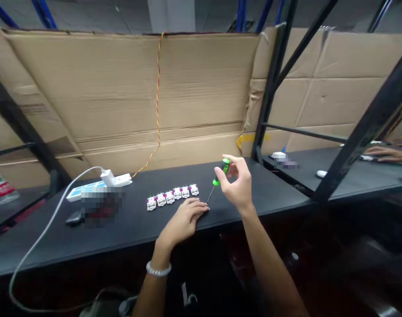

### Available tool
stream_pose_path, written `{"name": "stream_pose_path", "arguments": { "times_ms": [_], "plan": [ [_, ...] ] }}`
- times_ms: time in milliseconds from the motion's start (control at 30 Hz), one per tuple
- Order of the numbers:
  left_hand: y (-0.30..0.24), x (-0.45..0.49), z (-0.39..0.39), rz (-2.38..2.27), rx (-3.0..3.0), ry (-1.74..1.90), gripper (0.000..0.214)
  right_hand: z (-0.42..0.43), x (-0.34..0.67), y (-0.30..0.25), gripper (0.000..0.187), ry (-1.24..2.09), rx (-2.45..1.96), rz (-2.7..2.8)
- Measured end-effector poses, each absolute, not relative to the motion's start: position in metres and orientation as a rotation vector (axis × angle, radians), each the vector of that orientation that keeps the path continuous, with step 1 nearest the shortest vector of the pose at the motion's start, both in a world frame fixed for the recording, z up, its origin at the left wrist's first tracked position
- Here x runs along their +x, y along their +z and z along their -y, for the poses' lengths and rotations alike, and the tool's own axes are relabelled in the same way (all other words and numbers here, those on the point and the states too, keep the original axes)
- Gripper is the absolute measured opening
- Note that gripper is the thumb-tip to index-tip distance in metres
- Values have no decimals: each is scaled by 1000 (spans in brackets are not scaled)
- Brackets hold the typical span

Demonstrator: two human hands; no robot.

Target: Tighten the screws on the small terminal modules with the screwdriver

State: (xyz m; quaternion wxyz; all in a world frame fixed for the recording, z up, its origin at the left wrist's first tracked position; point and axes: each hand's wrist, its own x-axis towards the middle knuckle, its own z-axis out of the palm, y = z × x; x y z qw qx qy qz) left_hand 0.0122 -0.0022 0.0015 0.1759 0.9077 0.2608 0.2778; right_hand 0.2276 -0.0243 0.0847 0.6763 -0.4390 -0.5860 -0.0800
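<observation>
My right hand holds a screwdriver with a green-and-black handle, gripped between thumb and fingers above the table. Its thin shaft slants down to the left, and the tip ends beside the fingertips of my left hand. That hand rests low on the black table near its front edge, fingers bent and close together; whatever lies under them is hidden. Just beyond it, several small white-and-purple parts with thin prongs on top stand in a slanting row.
A white power strip with a plugged-in charger and a white cable lies at the left. Black frame posts flank the table, with cardboard behind. Another person's hand is at the far right.
</observation>
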Motion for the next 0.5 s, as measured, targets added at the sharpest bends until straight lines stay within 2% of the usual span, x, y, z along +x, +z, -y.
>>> {"name": "stream_pose_path", "arguments": {
  "times_ms": [500],
  "plan": [
    [10, 32, 7, -760, 2610, 774, 32, 30, 261, 91, 34, -232, -1000, 1177]
  ]
}}
